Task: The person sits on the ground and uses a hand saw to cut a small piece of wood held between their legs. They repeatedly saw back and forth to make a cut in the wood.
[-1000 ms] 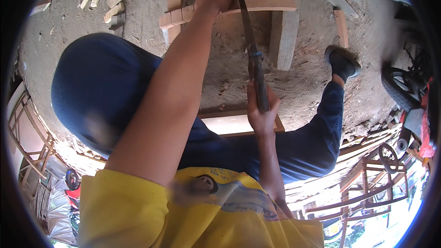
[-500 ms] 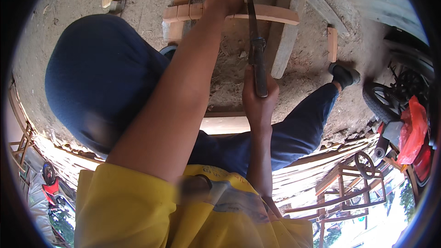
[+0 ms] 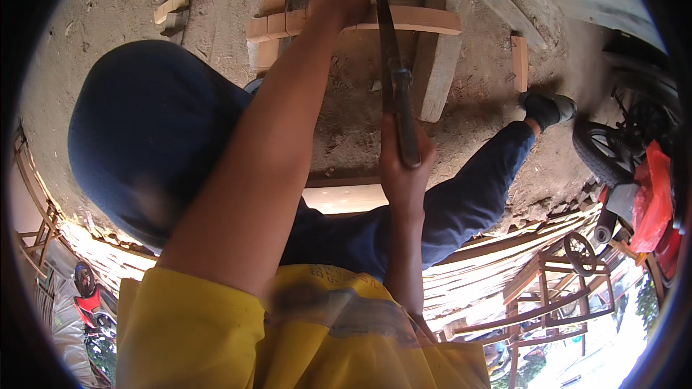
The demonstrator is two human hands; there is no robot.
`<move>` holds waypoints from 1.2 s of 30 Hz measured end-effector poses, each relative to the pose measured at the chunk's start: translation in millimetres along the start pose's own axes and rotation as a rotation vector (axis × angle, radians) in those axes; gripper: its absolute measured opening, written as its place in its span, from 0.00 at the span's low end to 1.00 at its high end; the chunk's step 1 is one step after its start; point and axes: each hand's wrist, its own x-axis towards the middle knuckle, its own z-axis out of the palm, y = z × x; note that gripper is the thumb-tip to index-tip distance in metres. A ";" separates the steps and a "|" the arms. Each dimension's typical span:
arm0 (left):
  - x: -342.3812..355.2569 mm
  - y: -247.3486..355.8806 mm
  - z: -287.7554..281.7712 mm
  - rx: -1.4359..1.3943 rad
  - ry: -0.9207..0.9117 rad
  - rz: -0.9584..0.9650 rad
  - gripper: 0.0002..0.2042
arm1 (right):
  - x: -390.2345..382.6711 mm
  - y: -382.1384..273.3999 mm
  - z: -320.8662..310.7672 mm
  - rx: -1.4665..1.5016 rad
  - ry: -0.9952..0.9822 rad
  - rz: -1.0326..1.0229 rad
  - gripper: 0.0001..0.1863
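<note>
The right hand [image 3: 406, 162] clenched a long-bladed tool [image 3: 388, 39], pointing away across the crosswise wooden batten [image 3: 422, 19], just right of the left hand [image 3: 339, 7], whose grip was unclear.

The blade [image 3: 386, 36] looks like dark metal, dull along its length; the handle [image 3: 408, 133] is dark with a faint sheen, its material hard to tell. The plank [image 3: 422, 19] is bare reddish wood, smooth and matt, and the blocks [image 3: 173, 6] are raw, pale timber. The beam [image 3: 441, 65] is grey, weathered wood, rough-faced. The ground [image 3: 461, 130] is grainy earth. The trousers [image 3: 144, 137] are matt dark cloth, the shirt [image 3: 194, 317] creased yellow cloth. The bag [image 3: 651, 194] looks like thin, glossy red plastic, the tyre [image 3: 598, 155] like dull black rubber
</note>
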 end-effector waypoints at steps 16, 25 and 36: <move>-19.6 -4.8 -10.8 -0.008 0.049 -0.013 0.26 | -62.5 5.3 -45.4 -0.169 -0.090 -0.024 0.07; -17.3 -2.1 -14.3 -0.169 0.019 -0.013 0.24 | 7.8 0.3 5.0 -0.065 -0.113 -0.073 0.07; -18.1 -5.0 -6.6 -0.158 0.051 -0.008 0.27 | 2.1 20.4 10.2 -0.017 -0.085 -0.016 0.06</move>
